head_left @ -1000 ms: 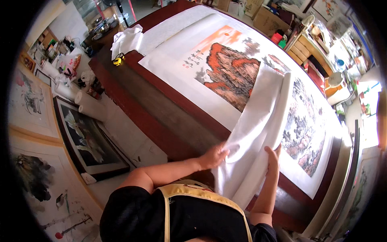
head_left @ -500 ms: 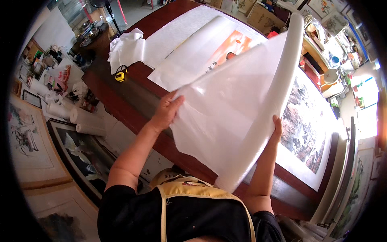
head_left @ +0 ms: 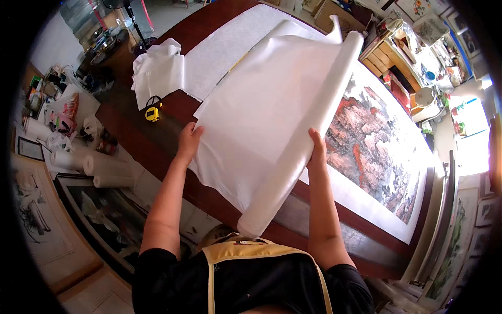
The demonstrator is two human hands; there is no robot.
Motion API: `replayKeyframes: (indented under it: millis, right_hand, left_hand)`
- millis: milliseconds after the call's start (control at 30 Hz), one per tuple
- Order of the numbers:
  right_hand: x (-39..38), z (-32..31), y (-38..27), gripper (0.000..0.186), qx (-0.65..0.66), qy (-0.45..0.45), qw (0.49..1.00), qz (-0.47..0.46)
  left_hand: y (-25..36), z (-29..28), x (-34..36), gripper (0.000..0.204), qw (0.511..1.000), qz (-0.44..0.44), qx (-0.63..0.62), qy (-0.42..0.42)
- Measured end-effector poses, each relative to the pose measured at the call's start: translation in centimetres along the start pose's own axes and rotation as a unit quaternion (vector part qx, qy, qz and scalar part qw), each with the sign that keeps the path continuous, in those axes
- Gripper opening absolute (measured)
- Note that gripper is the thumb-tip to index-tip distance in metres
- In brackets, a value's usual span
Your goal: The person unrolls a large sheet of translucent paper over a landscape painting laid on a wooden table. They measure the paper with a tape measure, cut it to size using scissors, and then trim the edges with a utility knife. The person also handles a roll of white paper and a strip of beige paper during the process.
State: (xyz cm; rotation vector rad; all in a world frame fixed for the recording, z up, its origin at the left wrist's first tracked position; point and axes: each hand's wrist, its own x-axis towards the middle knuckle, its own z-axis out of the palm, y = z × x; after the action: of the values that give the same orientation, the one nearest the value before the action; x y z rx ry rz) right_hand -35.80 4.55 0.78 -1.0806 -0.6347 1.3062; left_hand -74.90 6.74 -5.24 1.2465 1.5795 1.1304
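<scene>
A long white roll [head_left: 285, 180] slants across the table, its near end close to my apron. From it a thin, shiny white sheet [head_left: 251, 115] spreads to the left, with its far corner curled up. My left hand [head_left: 189, 142] pinches the sheet's left edge between thumb and fingers. Around the roll's right side, near its middle, my right hand [head_left: 317, 149] is closed, thumb on top. Beneath the sheet lies a paper whose picture is covered. To the right of the roll, a large landscape painting [head_left: 374, 157] in red and grey lies flat.
The dark red table [head_left: 133, 125] also carries a yellow tape measure [head_left: 152, 113], a crumpled white sheet [head_left: 159, 70] and a flat white sheet [head_left: 225, 49]. Framed pictures and several rolls [head_left: 107, 166] stand at the left. A cluttered wooden shelf [head_left: 389, 55] is at the far right.
Both hands have moved left, bringing the roll with them. The sheet has come down over the orange picture, which is now hidden. More of the landscape painting shows.
</scene>
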Motion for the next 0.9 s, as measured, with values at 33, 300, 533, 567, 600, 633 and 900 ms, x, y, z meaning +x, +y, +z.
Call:
replayKeyframes:
  millis: [33,300,533,567,600,633,900]
  right_hand:
    - [0.9,0.4,0.7,0.065,0.0,0.007,1.0,0.018]
    - [3.1,2.2,5.1,0.064,-0.077,0.035,0.996,0.03]
    - [2.9,1.6,4.9,0.074,-0.336,0.086,0.938,-0.018]
    - [2.6,1.3,4.9,0.076,-0.501,0.142,0.85,-0.078]
    - [1.9,1.9,4.3,0.079,-0.644,0.187,0.73,-0.131]
    - [0.8,4.0,2.8,0.077,-0.646,0.156,0.724,-0.182]
    - [-5.2,7.0,6.7,0.044,-0.748,-0.296,0.552,-0.219]
  left_hand:
    - [-0.6,-0.4,0.7,0.023,0.999,0.009,0.032,0.014]
    - [-2.3,-2.3,2.7,0.033,0.961,0.001,0.276,-0.014]
    - [-2.6,-1.5,1.2,0.036,0.947,0.013,0.318,-0.041]
    - [-2.5,-1.3,1.2,0.035,0.945,0.019,0.322,-0.047]
    - [-2.3,-1.5,1.0,0.035,0.944,0.011,0.328,-0.042]
    - [-2.0,-1.7,0.8,0.035,0.942,0.004,0.333,-0.037]
    - [-3.0,-0.9,1.2,0.04,0.922,0.026,0.386,-0.021]
